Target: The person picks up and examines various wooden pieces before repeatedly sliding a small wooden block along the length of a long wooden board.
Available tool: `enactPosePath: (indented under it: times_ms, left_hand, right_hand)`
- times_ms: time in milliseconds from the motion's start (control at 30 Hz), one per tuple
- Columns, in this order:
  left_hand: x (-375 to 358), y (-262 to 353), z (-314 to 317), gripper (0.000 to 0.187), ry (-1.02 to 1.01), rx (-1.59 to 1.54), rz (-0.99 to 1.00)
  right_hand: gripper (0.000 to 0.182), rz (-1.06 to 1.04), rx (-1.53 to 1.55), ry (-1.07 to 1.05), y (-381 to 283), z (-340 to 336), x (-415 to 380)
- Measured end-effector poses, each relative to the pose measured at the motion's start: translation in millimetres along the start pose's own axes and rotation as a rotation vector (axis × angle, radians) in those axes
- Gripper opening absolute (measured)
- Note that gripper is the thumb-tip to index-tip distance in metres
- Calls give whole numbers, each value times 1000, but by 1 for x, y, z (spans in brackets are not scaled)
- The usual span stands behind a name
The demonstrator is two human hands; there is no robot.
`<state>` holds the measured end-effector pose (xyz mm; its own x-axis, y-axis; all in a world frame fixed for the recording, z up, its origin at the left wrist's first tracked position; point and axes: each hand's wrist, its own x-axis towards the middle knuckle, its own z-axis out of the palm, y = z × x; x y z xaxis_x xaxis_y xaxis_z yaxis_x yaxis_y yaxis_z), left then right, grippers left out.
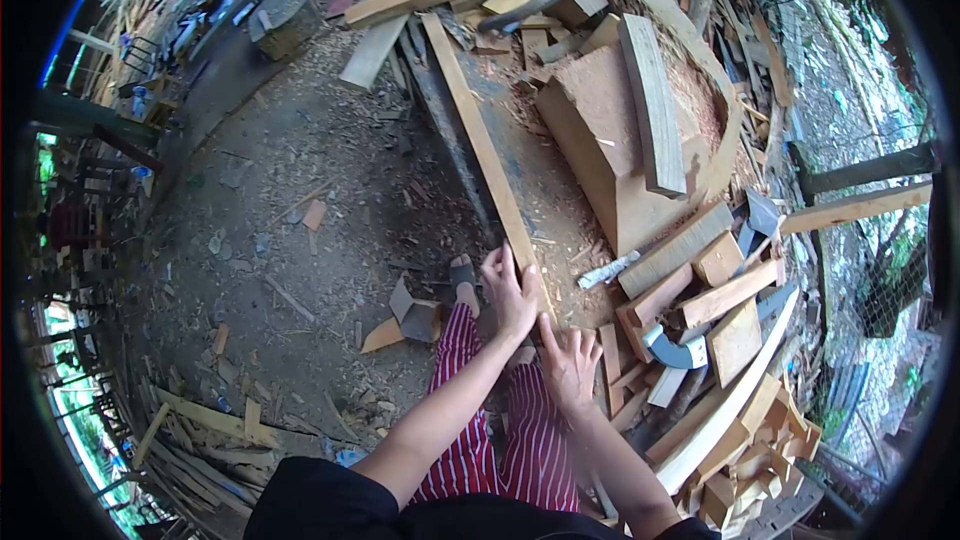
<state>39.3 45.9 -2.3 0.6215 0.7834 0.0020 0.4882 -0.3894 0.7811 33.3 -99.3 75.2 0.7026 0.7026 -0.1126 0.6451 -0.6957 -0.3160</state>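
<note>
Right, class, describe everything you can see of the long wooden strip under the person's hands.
The long wooden strip is light brown, narrow and straight-edged, with a plain upper face. It runs lengthwise away from the person, its far end toward the upper left, alongside a dark beam. The left hand holds it near its close end; the right hand is beside that end, index finger seemingly touching it. The hands partly hide this end.

A strip is running forward from the fingers; ahead-right of them, a beam is lying on a block; offcuts are lying rightward, a stump standing far ahead-left.
</note>
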Motion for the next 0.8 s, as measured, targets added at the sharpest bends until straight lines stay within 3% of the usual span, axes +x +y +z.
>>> enactPosePath:
  times_ms: [33, 133, 200, 233, 333, 433, 500, 633, 667, 733, 800]
  left_hand:
    - [1, -1, 0, 65, -5, 23, -11]
    - [-1, 1, 1, 66, -13, 18, -52]
    - [0, 1, 4, 67, -3, 14, -66]
    - [1, 3, 4, 68, 0, 20, -67]
    - [0, 6, -3, 69, 4, 3, -98]
    - [0, 14, -11, 64, 12, -61, -123]
    - [-3, 33, -26, 58, -10, -286, -192]
    - [-27, 51, -40, 71, -79, -399, -162]
    - [-33, 55, -41, 77, -108, -335, -187]
    - [-43, 50, -31, 73, -122, -211, -162]
    - [-49, 36, -17, 66, -128, -185, -139]
  right_hand:
    - [71, -55, -1, 74, 0, -19, 18]
    - [73, 66, -145, 344, 20, -82, 102]
    - [75, 79, -194, 701, 34, -130, 176]
    - [75, 81, -289, 736, 50, -139, 209]
    - [74, 239, -208, 337, 87, -134, 279]
    - [68, 80, -189, 446, 74, -122, 265]
    - [63, -38, -143, 497, 42, -116, 212]
    - [63, -69, -13, 180, 0, -56, 86]
    - [62, -52, -5, 74, -2, -37, 59]
    - [66, 4, -18, -85, 6, 10, 13]
    - [67, -2, -59, -139, 1, 7, 15]
